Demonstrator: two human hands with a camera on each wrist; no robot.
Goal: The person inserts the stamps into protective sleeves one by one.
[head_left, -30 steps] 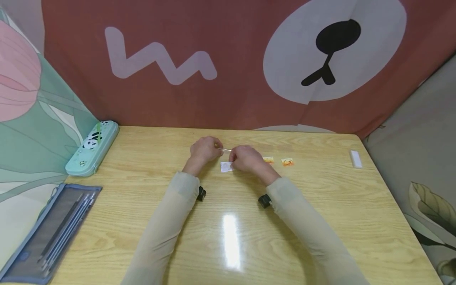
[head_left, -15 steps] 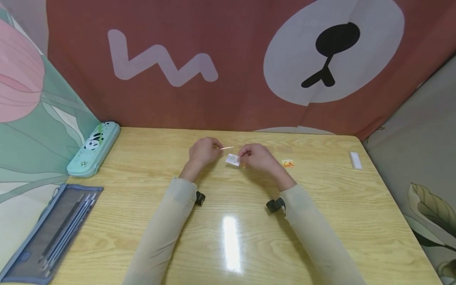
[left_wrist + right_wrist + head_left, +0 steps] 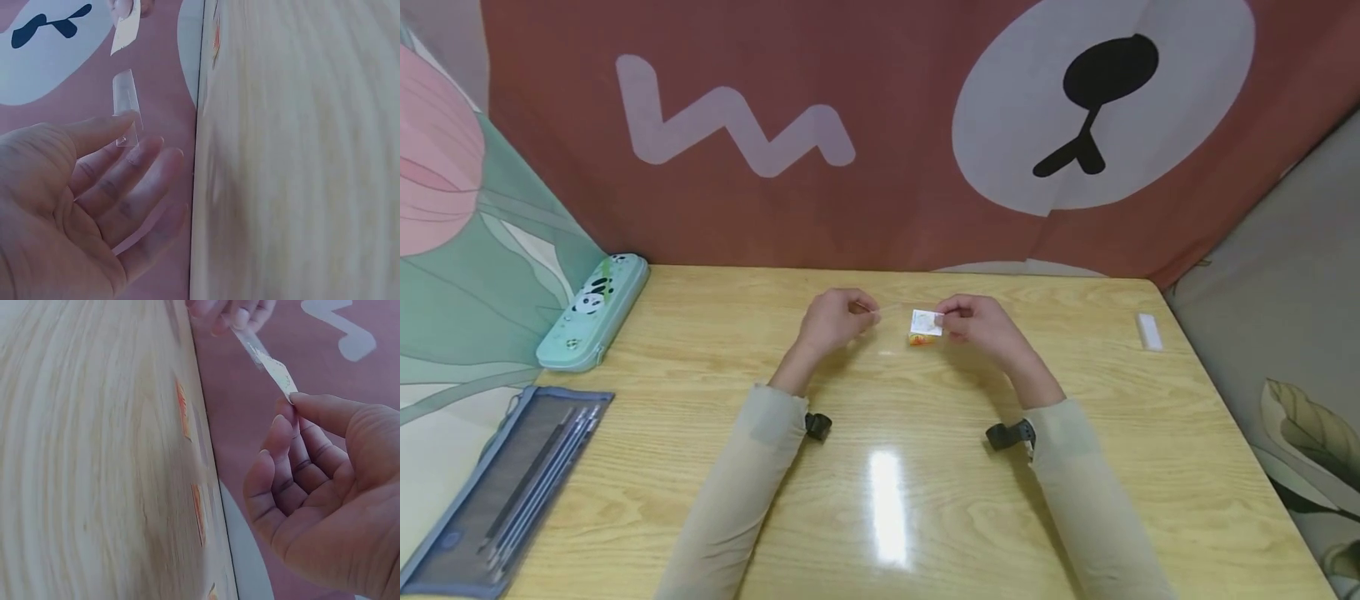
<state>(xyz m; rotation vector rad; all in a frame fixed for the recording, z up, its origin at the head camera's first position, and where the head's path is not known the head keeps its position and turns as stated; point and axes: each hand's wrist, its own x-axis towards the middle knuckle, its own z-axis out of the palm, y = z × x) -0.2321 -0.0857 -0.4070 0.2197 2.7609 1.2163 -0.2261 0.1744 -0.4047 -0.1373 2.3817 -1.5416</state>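
Note:
My left hand (image 3: 837, 318) pinches a small clear plastic piece (image 3: 127, 94) between thumb and fingers. It looks like a see-through strip or sleeve, its free end pointing right. Facing it, my right hand (image 3: 983, 327) pinches the right edge of a small white card (image 3: 927, 322) with faint printing, raised above the table. In the right wrist view the card (image 3: 279, 375) overlaps the plastic's far end; the left wrist view shows a gap between the two. A small orange picture card (image 3: 921, 340) lies just below the white card in the head view.
More orange cards (image 3: 198, 514) lie on the wooden table (image 3: 820, 500) under my right hand. A white block (image 3: 1148, 332) sits at the right edge. A panda pencil case (image 3: 595, 312) and a mesh pouch of pencils (image 3: 512, 492) lie left. A printed curtain (image 3: 895, 217) hangs behind.
My right hand has picked up the white card from the table and carried it up and to the right. My left hand has stayed nearly in place with the clear plastic.

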